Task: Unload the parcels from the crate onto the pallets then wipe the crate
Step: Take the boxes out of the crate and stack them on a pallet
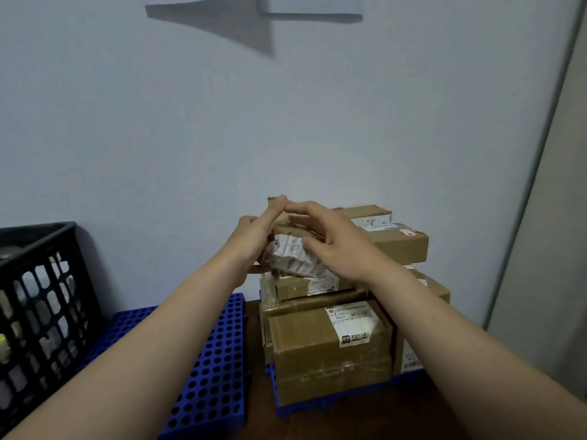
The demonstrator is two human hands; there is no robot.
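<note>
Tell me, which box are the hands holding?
The small crumpled parcel with the wrinkled white label, atop the stack: the left hand and right hand grip it.

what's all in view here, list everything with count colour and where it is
crate: one, black, far left
parcels in crate: count unclear, pale, seen through the crate's holes
left pallet: one, blue, perforated, between the crate and the stack
right pallet: one, blue, under the stack
stacked parcels: at least six, brown cardboard, centre right
held parcel: one, brown with a crumpled white label, above the stack
brown surface: one, dark brown, under the pallets
wall: one, pale, behind
white fixture: one, top edge
grey panel: one, right edge
left hand: grips the held parcel
right hand: grips it too
</note>
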